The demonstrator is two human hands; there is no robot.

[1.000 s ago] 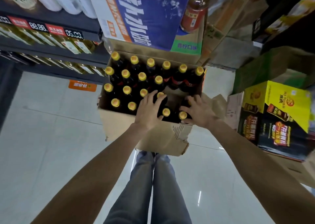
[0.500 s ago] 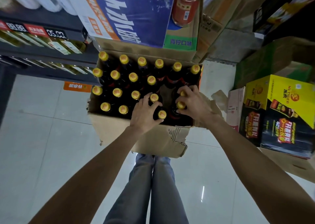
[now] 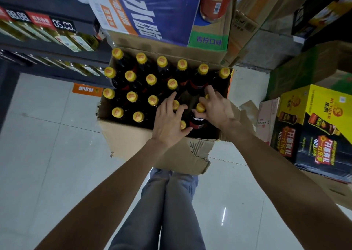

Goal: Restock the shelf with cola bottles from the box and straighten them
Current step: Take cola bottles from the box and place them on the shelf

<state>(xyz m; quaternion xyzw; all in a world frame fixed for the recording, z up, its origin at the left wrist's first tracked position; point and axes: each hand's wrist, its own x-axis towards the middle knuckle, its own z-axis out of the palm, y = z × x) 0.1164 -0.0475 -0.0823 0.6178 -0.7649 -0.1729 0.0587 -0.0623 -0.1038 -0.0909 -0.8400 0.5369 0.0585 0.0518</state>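
Picking step at frame centre: left hand (image 3: pixel 169 123) and right hand (image 3: pixel 216 107) curled over yellow-capped dark cola bottles (image 3: pixel 198 116) in the torn brown cardboard box (image 3: pixel 152 147); next, judged, lifting toward the dark shelf (image 3: pixel 49 46) upper left.

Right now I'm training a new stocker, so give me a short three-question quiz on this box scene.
1. True or false: the cardboard box of cola bottles is nearly empty.
2. What colour are the bottle caps?
3. Where do the left hand and right hand work? A) far left corner B) near right part C) on the shelf

Key: 1 false; 2 yellow; 3 B.
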